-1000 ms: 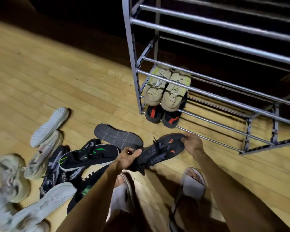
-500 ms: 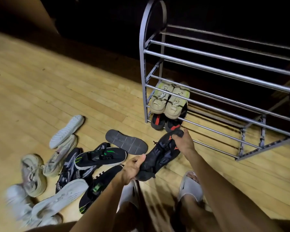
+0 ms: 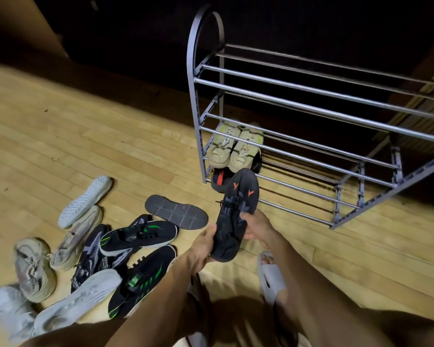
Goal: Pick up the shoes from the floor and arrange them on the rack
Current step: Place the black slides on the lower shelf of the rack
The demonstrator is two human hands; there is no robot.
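Pile of loose shoes on the floor, left of frame: pale sneakers, black-and-green pairs, an upturned grey sole. They overlap and lie close to the person's feet. Risk: a step toward the rack could catch one and kick it further out or cause a stumble.

Centre: left hand holds the heel end of a black shoe, fingers curled around it. Right hand grips the mid side, fingers wrapped on the upper. Shoe in the air, toe tilted up toward the rack's bottom-left corner, laces loose. Risk: a dangling lace may snag a bar on the way in.

Right: rack, bar shelves with gaps. Tan pair on a lower tier, a black-and-red shoe beneath, partly hidden. Risk: the toe could slip between two bars, or nudge the shoe already seated there; the rack looks light and may shift if pushed.
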